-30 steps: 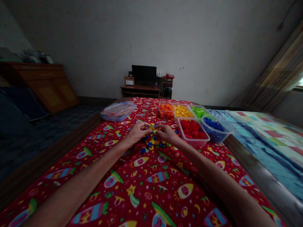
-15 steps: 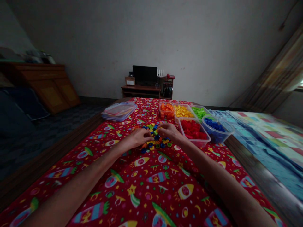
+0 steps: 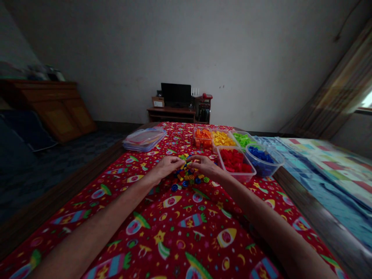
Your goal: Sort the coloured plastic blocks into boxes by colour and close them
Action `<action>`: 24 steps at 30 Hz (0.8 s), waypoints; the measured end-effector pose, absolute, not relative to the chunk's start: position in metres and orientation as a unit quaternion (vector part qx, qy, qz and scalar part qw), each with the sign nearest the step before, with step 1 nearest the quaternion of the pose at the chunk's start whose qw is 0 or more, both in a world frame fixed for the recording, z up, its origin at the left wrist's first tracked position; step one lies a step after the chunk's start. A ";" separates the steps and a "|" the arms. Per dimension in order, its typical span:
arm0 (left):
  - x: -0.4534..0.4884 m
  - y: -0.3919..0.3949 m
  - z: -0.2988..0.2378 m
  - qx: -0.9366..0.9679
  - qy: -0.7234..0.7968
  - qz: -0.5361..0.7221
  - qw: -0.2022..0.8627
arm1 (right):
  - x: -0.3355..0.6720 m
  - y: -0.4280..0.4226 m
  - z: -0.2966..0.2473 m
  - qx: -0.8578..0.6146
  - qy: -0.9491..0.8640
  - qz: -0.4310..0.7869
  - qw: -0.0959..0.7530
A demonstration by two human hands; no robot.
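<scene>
A loose pile of small toy building blocks [image 3: 191, 178] in blue, yellow, green and orange lies on the red patterned cloth [image 3: 174, 228]. Over its left side, my left hand [image 3: 168, 166] is closed, thumb and fingers pinched together. My right hand [image 3: 203, 164] comes in from the other side, its fingers also drawn into a pinch. The fingertips of both hands almost meet above the pile. Whatever they hold is too small to make out.
Right of the pile stand clear tubs of sorted blocks: orange [image 3: 202, 140], yellow [image 3: 223, 139], green [image 3: 243, 140], red [image 3: 236, 162] and blue [image 3: 263, 159]. Stacked plastic lids [image 3: 143, 139] lie at the left. A bed [image 3: 325, 170] adjoins the table's right side.
Both hands have come closer together over the pile, the left moving slightly up and the right slightly down. Their fingertips now nearly meet. The camera view has shifted a little.
</scene>
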State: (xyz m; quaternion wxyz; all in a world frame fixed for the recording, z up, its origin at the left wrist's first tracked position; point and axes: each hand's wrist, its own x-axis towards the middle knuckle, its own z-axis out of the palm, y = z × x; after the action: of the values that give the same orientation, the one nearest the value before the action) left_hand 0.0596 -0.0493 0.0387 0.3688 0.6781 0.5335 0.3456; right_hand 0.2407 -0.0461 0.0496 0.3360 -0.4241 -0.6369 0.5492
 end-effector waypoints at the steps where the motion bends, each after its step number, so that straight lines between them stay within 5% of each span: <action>1: 0.063 -0.051 0.037 0.663 0.530 0.359 0.388 | 0.239 -0.047 0.049 -0.411 -0.644 0.551 0.334; 7: 0.070 -0.051 0.034 0.620 0.499 0.405 0.450 | 0.236 -0.047 0.046 -0.417 -0.680 0.484 0.361; 15: 0.014 -0.023 0.040 0.679 0.584 0.417 0.155 | 0.297 0.015 0.098 -0.516 -0.692 0.272 0.425; 20: 0.005 -0.016 0.024 0.733 0.574 0.357 0.075 | 0.339 0.079 0.130 -0.622 -0.711 0.066 0.321; 24: 0.012 -0.018 0.021 0.786 0.521 0.324 0.080 | 0.347 0.105 0.128 -0.643 -0.745 0.049 0.173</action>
State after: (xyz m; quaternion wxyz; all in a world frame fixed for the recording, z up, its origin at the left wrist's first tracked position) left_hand 0.0124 -0.0176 0.0208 0.0800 0.7855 0.5209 0.3244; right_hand 0.3471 0.1050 0.1284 0.1728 -0.6430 -0.7445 0.0493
